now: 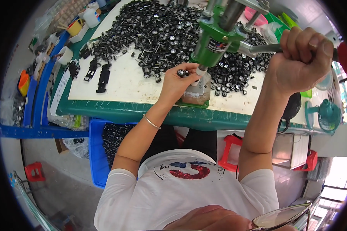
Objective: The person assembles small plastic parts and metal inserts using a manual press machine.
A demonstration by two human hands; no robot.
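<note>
In front of me stands a green hand-lever press [212,48] on the table. My right hand [302,59] is raised and closed around its metal lever [264,48]. Beneath the ram, my left hand [177,82] pinches small black toy wheels [181,72] with silver hubs, its fingertips against the white fixture [196,82]. The fingers partly hide the wheels, so any axle between them does not show. Behind the press spreads a big heap of black wheels on metal axles [154,34]. Loose single wheels [227,75] lie to the right of the press base.
Black toy car chassis [103,78] lie on the left of the white-topped table [123,92]. A blue bin [98,154] of small black parts stands below the table edge. Red stools [230,152] are on the floor, and a small green fan [328,114] stands at the right.
</note>
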